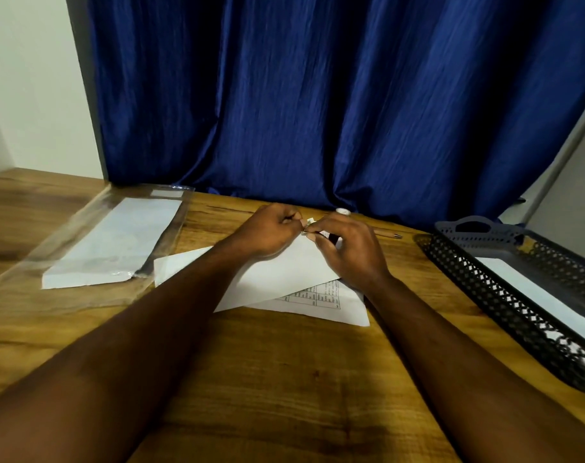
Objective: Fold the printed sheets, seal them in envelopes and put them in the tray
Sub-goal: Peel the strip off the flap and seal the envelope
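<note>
A white envelope (284,272) lies at an angle in the middle of the wooden desk, on top of a printed sheet (328,300) with a table on it. Above the envelope's far corner both hands meet. My right hand (349,250) grips a small dark and white object, apparently a glue stick (331,238). My left hand (271,230) pinches its white tip with curled fingers. Most of the stick is hidden by the fingers. The dark mesh tray (485,285) stands at the right with a white envelope (538,295) inside.
A clear plastic sleeve (84,248) holding white envelopes (117,242) lies at the left. A small white cap (343,212) and a pencil (386,233) sit behind my hands. A blue curtain (318,95) hangs along the desk's far edge.
</note>
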